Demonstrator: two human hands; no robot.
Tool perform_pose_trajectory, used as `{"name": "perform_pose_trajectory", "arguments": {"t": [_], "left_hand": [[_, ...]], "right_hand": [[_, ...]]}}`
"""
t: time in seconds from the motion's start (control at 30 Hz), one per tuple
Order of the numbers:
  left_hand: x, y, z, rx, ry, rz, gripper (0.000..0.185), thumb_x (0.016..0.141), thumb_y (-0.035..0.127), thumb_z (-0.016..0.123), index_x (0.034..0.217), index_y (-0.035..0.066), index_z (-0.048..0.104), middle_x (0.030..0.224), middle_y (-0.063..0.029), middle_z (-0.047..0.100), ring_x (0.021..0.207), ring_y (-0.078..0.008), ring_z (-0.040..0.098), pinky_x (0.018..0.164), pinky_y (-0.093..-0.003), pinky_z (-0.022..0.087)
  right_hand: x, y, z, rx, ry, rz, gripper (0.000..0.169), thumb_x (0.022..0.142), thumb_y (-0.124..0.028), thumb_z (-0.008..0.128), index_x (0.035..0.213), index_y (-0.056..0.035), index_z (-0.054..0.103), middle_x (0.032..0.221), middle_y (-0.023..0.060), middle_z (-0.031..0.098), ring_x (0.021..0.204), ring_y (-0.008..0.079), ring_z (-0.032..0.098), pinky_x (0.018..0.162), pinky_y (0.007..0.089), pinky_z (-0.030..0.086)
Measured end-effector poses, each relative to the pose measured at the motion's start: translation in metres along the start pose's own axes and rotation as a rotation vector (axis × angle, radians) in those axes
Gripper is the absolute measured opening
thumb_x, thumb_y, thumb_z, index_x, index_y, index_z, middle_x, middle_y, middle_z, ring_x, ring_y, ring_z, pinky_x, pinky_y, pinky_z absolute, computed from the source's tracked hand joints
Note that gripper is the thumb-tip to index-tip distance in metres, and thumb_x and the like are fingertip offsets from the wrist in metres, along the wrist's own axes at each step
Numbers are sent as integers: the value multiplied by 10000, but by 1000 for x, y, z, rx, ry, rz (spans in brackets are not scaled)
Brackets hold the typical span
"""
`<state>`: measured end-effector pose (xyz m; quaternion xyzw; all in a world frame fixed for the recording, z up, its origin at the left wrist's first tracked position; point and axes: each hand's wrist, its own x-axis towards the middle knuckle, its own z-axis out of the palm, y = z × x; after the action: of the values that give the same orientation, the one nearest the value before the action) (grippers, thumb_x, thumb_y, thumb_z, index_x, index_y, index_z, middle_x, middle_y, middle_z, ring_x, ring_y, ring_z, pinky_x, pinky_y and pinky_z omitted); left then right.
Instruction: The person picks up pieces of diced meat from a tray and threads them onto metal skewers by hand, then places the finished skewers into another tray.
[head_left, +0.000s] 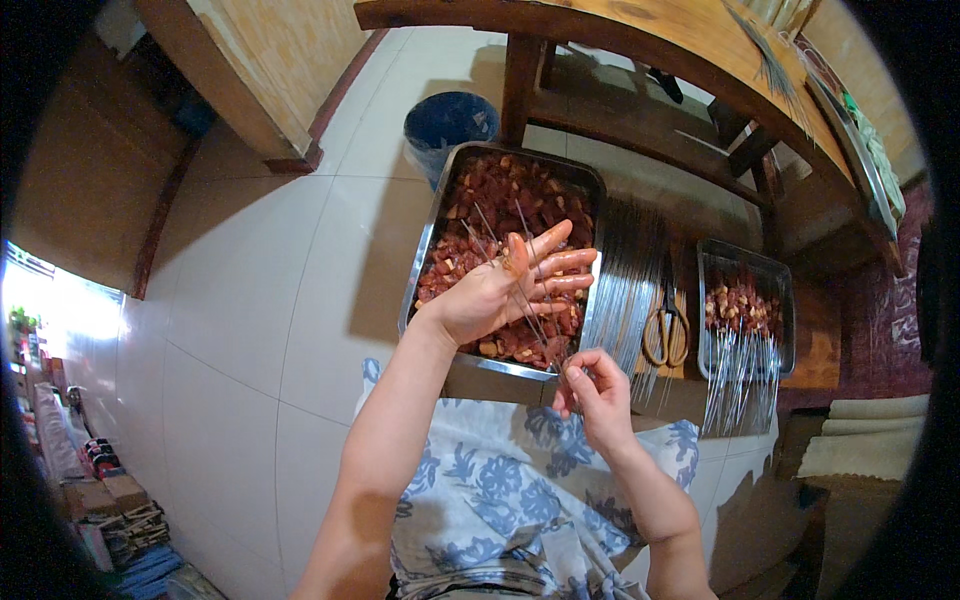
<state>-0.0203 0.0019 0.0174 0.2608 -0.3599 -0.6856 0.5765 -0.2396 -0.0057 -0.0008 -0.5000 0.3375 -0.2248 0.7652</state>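
Note:
My left hand (517, 289) is palm up with its fingers spread, wet with reddish marinade. Several thin metal skewers (530, 309) run across its palm, their far ends rising past the thumb. Below it to the right, my right hand (598, 397) has its fingers pinched around the skewers' near ends; what else it may hold is unclear. Under both hands lies a deep metal tray (427, 247) of raw cut meat (502, 176), dark red with paler pieces. A bundle of bare metal skewers (622, 277) lies right of the tray.
Scissors (666, 334) with tan handles rest beside the bare skewers. A smaller tray (787, 330) at right holds loaded meat skewers (739, 311), ends overhanging its near edge. A blue bucket (450, 124) stands behind the large tray. A wooden table (637, 37) overhangs the far side. Patterned fabric (495, 472) covers my lap.

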Motion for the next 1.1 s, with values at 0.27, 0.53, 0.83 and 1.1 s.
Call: {"name": "perform_pose_trajectory", "arguments": {"t": [0.27,0.53,0.83,1.1], "left_hand": [[3,-6,-5,-127,43,43,772,862,640,291,1462,177,142,1472,-152,264,1315,-313,350,1009,-452,383],[13,-20,4,-151,58,-12,785,861,629,313,1467,171,114,1466,-141,281,1298,-280,378,985,-413,405],[16,-15,6,-93,105,5,748,897,609,256,1463,141,115,1458,-149,292,1294,-294,380,989,-426,409],[-8,18,-21,-290,158,187,745,908,600,255,1438,85,162,1456,-197,261,1327,-352,306,1026,-564,332]], "right_hand": [[6,-8,-7,-763,229,-705,92,828,15,589,886,21,518,794,130,527,657,214,518,585,299,427],[7,-13,4,-866,175,-644,160,736,-28,714,805,5,573,731,103,537,603,230,531,529,322,437],[3,-18,-1,-856,-20,-411,105,815,-64,643,879,20,643,778,157,645,686,292,638,593,325,497],[-2,-47,-77,-102,-93,-279,242,958,-274,491,879,-73,601,598,-30,465,488,41,349,430,218,282]]}}
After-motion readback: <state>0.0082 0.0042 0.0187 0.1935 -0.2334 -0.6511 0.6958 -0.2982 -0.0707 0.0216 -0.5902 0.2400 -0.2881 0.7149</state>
